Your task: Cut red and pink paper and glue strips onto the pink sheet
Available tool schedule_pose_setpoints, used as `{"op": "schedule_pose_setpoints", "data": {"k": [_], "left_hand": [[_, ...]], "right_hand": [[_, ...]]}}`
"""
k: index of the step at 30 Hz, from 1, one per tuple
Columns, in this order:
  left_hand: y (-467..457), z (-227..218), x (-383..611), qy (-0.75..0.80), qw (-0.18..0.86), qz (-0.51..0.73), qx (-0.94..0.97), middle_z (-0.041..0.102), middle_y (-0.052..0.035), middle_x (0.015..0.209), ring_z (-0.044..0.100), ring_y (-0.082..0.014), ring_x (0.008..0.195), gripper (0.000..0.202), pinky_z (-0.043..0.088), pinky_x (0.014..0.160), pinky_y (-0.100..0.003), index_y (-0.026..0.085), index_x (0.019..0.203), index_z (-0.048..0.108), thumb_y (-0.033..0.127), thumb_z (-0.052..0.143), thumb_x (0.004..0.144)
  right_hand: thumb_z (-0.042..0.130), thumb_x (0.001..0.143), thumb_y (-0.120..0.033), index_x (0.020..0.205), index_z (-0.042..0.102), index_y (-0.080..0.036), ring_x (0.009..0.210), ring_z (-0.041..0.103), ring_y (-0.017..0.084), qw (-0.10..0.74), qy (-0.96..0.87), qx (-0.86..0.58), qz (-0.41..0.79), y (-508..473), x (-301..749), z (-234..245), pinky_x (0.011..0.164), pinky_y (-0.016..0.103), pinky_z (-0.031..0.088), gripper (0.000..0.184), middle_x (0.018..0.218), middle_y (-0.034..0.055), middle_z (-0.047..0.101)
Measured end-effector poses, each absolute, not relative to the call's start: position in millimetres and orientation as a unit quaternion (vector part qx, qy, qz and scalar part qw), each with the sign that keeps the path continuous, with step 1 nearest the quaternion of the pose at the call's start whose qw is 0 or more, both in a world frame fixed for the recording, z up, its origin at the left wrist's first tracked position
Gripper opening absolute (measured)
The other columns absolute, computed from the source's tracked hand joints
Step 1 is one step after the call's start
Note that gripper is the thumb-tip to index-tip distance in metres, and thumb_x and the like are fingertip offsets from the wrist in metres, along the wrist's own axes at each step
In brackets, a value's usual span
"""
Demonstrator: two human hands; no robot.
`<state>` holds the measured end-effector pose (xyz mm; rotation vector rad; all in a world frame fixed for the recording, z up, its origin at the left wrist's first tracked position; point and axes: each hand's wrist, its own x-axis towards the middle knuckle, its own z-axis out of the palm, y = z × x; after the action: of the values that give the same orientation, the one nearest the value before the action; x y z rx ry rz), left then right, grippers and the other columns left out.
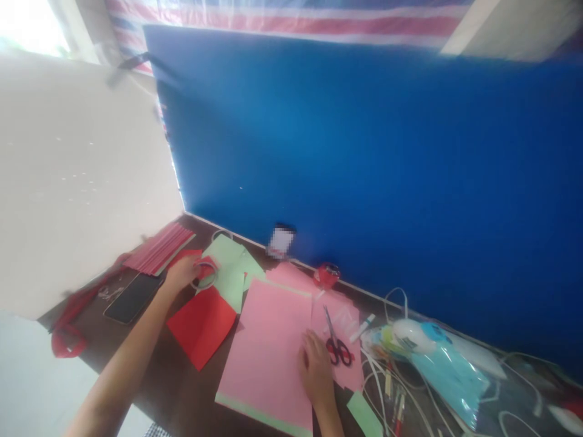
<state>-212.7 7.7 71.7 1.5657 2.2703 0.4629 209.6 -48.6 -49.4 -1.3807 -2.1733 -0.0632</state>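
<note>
My left hand (pixel 182 271) reaches to the back left of the table, its fingers closed at the rim of a roll of clear tape (pixel 214 276). Red paper and pale green sheets (pixel 230 273) lie beneath and beside the roll. Closer to me is a red paper square (pixel 203 328). A large pink sheet (pixel 268 346) with green strips along its top and bottom edges lies in front of me. My right hand (pixel 315 367) rests on its right side, fingers lying over the paper. Dark-handled scissors (pixel 337 346) lie just right of that hand.
A phone (pixel 133 297) and pleated red-pink paper (pixel 159 247) lie at left. Behind the pink sheets is a red tape dispenser (pixel 327 276). White cables, a marker (pixel 363 328) and a blue plastic packet (pixel 449 370) crowd the right. A blue board (pixel 346 152) stands behind the table.
</note>
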Motion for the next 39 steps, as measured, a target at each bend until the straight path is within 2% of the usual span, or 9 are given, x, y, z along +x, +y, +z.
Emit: {"op": "schedule_pose_setpoints", "data": {"k": [2, 9, 17, 21, 26, 30, 34, 36, 39], "left_hand": [[33, 68, -231, 0.838, 0.142, 0.103, 0.516, 0.064, -0.0103, 0.108, 0.06, -0.0252, 0.099, 0.036, 0.045, 0.072, -0.028, 0.02, 0.105, 0.06, 0.041, 0.05, 0.078], [78, 47, -235, 0.878, 0.108, 0.057, 0.462, 0.062, -0.0228, 0.103, 0.06, -0.0377, 0.095, 0.038, 0.046, 0.072, -0.044, 0.009, 0.101, 0.061, 0.033, 0.044, 0.078], [82, 61, -239, 0.868, 0.094, 0.065, 0.484, 0.064, -0.019, 0.099, 0.062, -0.0329, 0.09, 0.033, 0.047, 0.069, -0.038, 0.011, 0.096, 0.061, 0.03, 0.038, 0.082], [77, 82, -221, 0.839, 0.052, 0.112, 0.53, 0.062, -0.0144, 0.103, 0.06, -0.0264, 0.092, 0.031, 0.045, 0.074, -0.035, 0.013, 0.101, 0.055, 0.03, 0.034, 0.085], [51, 102, -159, 0.624, 0.028, 0.251, 0.739, 0.062, -0.0085, 0.094, 0.057, -0.0186, 0.089, 0.021, 0.043, 0.081, -0.03, 0.015, 0.091, 0.056, 0.023, 0.036, 0.087], [16, 85, -94, 0.425, 0.051, 0.2, 0.881, 0.062, -0.0085, 0.101, 0.055, -0.019, 0.095, 0.021, 0.038, 0.092, -0.036, 0.016, 0.096, 0.057, 0.015, 0.038, 0.087], [-17, 49, -49, 0.309, 0.092, 0.161, 0.933, 0.063, -0.0067, 0.102, 0.055, -0.0176, 0.094, 0.021, 0.041, 0.088, -0.033, 0.018, 0.1, 0.057, 0.014, 0.041, 0.087], [-27, 35, -41, 0.269, 0.119, 0.159, 0.942, 0.063, -0.0061, 0.101, 0.056, -0.0154, 0.092, 0.024, 0.042, 0.088, -0.03, 0.02, 0.105, 0.056, 0.014, 0.038, 0.09], [-34, 27, -43, 0.251, 0.139, 0.166, 0.943, 0.063, -0.0053, 0.106, 0.056, -0.0149, 0.096, 0.028, 0.042, 0.091, -0.029, 0.022, 0.11, 0.055, 0.016, 0.034, 0.092]], "right_hand": [[0.038, 0.087, -0.027, 0.111, 0.056, -0.014, 0.109, 0.053, 0.025, 0.28, -0.81, -0.515, -0.024, -49, 210, -49, 0.091, 0.045, 0.045, 0.032, 0.114, 0.015, 0.059], [0.039, 0.087, -0.025, 0.11, 0.056, -0.014, 0.108, 0.054, 0.026, 0.28, -0.81, -0.515, -0.021, -50, 209, -45, 0.089, 0.044, 0.046, 0.031, 0.112, 0.0148, 0.06], [0.04, 0.087, -0.025, 0.11, 0.056, -0.014, 0.109, 0.053, 0.026, 0.283, -0.805, -0.521, -0.005, -52, 209, -42, 0.09, 0.046, 0.045, 0.031, 0.113, 0.0151, 0.059], [0.04, 0.087, -0.026, 0.11, 0.057, -0.015, 0.109, 0.053, 0.027, 0.29, -0.8, -0.525, 0.009, -53, 208, -41, 0.09, 0.046, 0.046, 0.031, 0.113, 0.0144, 0.06], [0.039, 0.087, -0.026, 0.109, 0.059, -0.017, 0.108, 0.055, 0.025, 0.295, -0.792, -0.533, 0.032, -52, 213, -44, 0.089, 0.044, 0.047, 0.03, 0.112, 0.0135, 0.061], [0.042, 0.085, -0.027, 0.117, 0.055, -0.019, 0.11, 0.055, 0.026, 0.264, -0.796, -0.544, 0.037, -50, 215, -31, 0.087, 0.043, 0.049, 0.036, 0.116, 0.0125, 0.059], [0.044, 0.08, -0.02, 0.136, 0.036, -0.021, 0.128, 0.036, 0.029, 0.243, -0.793, -0.558, 0.012, -46, 199, -2, 0.096, 0.046, 0.042, 0.057, 0.138, 0.0129, 0.038], [0.044, 0.078, -0.012, 0.136, 0.037, -0.025, 0.132, 0.027, 0.03, 0.221, -0.819, -0.53, 0.005, -44, 190, 9, 0.099, 0.048, 0.038, 0.06, 0.144, 0.0113, 0.028], [0.042, 0.078, -0.005, 0.131, 0.043, -0.025, 0.134, 0.024, 0.029, 0.217, -0.849, -0.482, -0.011, -43, 181, 16, 0.103, 0.052, 0.031, 0.057, 0.145, 0.011, 0.027]]}}
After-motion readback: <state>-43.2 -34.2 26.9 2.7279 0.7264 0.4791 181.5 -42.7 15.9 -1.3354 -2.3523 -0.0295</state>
